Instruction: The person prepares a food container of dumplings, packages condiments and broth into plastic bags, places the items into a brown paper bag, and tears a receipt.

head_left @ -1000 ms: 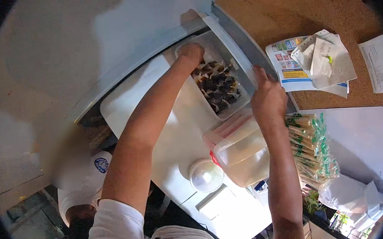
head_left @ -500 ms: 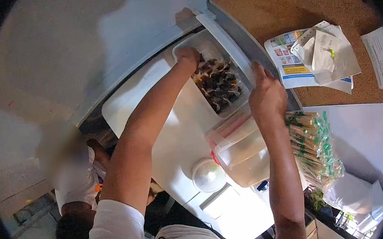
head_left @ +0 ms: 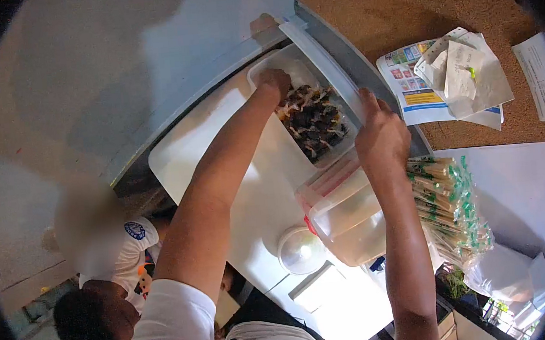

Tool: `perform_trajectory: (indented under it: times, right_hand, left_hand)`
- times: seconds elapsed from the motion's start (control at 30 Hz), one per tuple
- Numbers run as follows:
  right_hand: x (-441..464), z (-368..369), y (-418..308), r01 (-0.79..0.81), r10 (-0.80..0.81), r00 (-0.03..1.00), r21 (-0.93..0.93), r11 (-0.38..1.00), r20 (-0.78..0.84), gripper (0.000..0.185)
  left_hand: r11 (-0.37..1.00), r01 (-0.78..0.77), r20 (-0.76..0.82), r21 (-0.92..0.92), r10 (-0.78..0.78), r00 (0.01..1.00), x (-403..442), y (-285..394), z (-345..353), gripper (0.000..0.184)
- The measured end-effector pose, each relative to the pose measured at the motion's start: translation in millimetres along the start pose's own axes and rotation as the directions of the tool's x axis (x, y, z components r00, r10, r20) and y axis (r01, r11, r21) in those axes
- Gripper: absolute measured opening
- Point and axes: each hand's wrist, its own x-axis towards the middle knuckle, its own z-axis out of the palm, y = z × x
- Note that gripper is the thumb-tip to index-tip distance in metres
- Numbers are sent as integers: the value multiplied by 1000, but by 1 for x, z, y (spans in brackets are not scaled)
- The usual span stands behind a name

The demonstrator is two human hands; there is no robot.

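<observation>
Into a clear plastic tub (head_left: 257,74) reaches my left hand (head_left: 276,84), its fingers curled at the near left part of the tub. What lies in the fingers, if anything, is hidden. Beside that hand, dark, strip-like food pieces with pale bits (head_left: 313,121) fill much of the tub. My right hand (head_left: 382,131) is closed round the end of a translucent white lid (head_left: 322,59), which stands tilted up along the tub's far right side.
A second clear container (head_left: 348,221) with a red clip stands nearer me on the white worktop (head_left: 223,194), beside a round clear lid (head_left: 301,250). Bagged wooden sticks (head_left: 444,207) lie right. Papers (head_left: 440,84) rest on a brown surface. Another person (head_left: 102,301) is at lower left.
My left hand has shifted slightly right in the tub, and the dark piece beside its fingers no longer shows. My right hand keeps holding the lid. The other person has moved.
</observation>
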Motion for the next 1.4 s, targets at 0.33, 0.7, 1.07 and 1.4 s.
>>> perform_trajectory:
  times: [0.33,0.7,1.07,1.4]
  right_hand:
    - [-2,-7,-5,-30,28,997,26,999,67,42]
    - [-2,1,-9,-37,36,997,22,999,70,41]
    - [-57,41,-47,225,-222,974,-143,964,35,64]
    - [-123,-62,-44,222,-254,967,569,791,-25,27]
  left_hand:
    - [980,-195,-215,24,196,957,16,7,24,53]
    - [969,-230,-132,92,241,962,-10,9,-11,39]
    - [-678,-208,-194,-705,-98,976,-215,-19,22,16]
    - [-882,-54,178,-469,-154,972,-324,37,136,25]
